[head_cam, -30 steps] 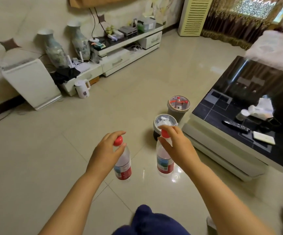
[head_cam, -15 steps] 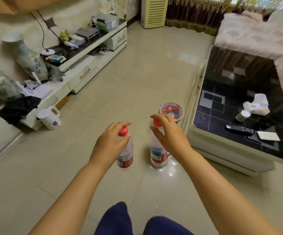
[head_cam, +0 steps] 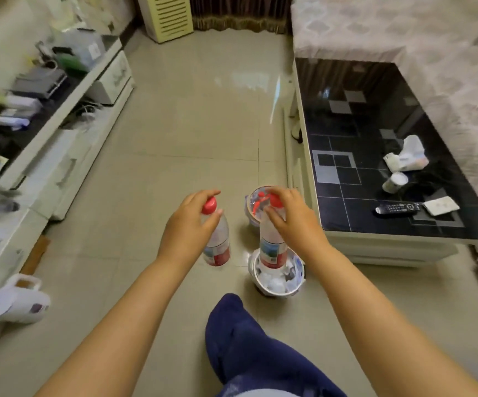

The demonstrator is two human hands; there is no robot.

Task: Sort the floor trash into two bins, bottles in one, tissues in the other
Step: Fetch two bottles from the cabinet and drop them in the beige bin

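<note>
My left hand [head_cam: 192, 224] grips a clear bottle [head_cam: 217, 245] with a red cap and red label by its neck, hanging above the floor. My right hand [head_cam: 289, 219] holds a second red-capped bottle [head_cam: 272, 250] the same way. That bottle hangs in front of the near bin [head_cam: 295, 282], which is full of white tissues. Just beyond, beside the coffee table, stands the far bin [head_cam: 250, 209] with red-capped bottles inside, partly hidden by my right hand.
A black glass coffee table [head_cam: 375, 173] with a remote, tissue pack and cup stands to the right. A low white TV cabinet [head_cam: 68, 156] lines the left wall, a white kettle [head_cam: 14, 302] on the floor near it. My blue-trousered leg [head_cam: 249, 345] steps forward.
I have walked toward the bins carrying both bottles. The bins are now close beneath my hands, and the right bottle hangs in front of the near tissue bin.
</note>
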